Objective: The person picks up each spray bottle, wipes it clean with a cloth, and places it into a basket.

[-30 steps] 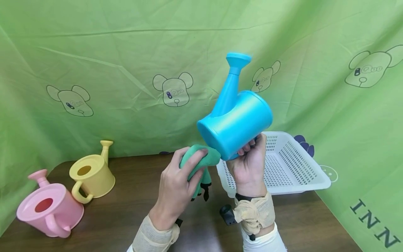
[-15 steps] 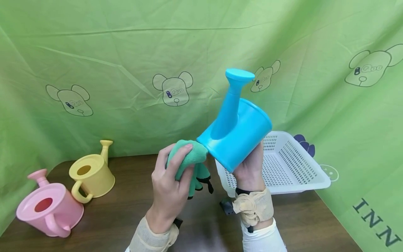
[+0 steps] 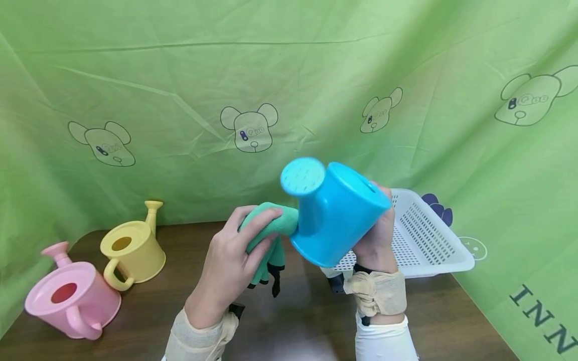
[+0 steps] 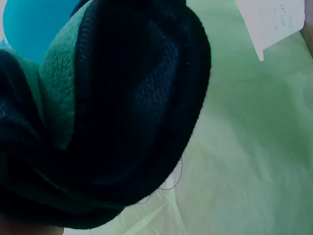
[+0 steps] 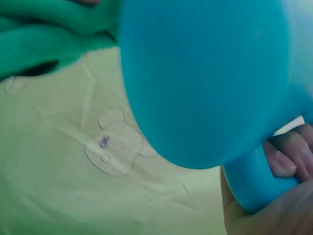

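My right hand holds a blue watering can in the air by its handle, the fingers curled round it in the right wrist view. The can is tilted, with its round sprinkler head facing me and its base low on the left. A bunched green cloth with dark edging is gripped in my left hand, right at the can's lower left side; whether they touch is hard to tell. In the left wrist view the cloth's dark fold covers most of the picture and hides the fingers.
A white perforated basket stands behind the right hand. On the left of the brown table are a yellow watering can and a pink watering can. Green curtain fabric hangs behind and at the sides.
The blue can has come down and tipped over, its sprinkler head swinging toward me and left. My left hand with the cloth has shifted left. The other cans and the basket stay put.
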A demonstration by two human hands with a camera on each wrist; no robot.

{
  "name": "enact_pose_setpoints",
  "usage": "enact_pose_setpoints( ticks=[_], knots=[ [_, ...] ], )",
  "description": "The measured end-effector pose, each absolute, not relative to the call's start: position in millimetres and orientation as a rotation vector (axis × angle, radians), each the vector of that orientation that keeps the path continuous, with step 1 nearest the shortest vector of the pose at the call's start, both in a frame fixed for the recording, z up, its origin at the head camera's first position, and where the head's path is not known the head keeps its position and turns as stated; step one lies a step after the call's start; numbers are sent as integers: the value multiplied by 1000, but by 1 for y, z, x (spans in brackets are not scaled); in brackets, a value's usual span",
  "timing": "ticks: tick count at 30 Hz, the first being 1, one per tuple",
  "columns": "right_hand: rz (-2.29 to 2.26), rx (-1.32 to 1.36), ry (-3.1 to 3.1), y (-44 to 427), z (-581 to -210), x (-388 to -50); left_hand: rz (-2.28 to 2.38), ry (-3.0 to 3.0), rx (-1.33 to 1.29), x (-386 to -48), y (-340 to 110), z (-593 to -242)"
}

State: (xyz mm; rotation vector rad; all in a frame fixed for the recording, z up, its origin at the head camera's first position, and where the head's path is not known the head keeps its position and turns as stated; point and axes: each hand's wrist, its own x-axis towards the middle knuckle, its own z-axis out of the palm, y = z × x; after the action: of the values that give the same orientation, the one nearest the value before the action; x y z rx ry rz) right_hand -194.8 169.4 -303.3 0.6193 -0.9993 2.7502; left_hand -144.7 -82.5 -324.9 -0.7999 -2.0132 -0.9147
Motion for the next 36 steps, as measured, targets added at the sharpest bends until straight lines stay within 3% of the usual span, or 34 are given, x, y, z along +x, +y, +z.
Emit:
enact_pose_setpoints(
  ticks=[7,28,36],
  knots=[
    [2616,869,-1257,177,-305,-188,-935,-1975,-883,-146,-84,-328],
    [2387,1233,-1615,137,-300,-174,-991,-1953,-837,-157,-102,-328],
    [2446,1106,-1564,123,-295,-164,-867,-1971,-860,-167,-101,-340]
  ],
)
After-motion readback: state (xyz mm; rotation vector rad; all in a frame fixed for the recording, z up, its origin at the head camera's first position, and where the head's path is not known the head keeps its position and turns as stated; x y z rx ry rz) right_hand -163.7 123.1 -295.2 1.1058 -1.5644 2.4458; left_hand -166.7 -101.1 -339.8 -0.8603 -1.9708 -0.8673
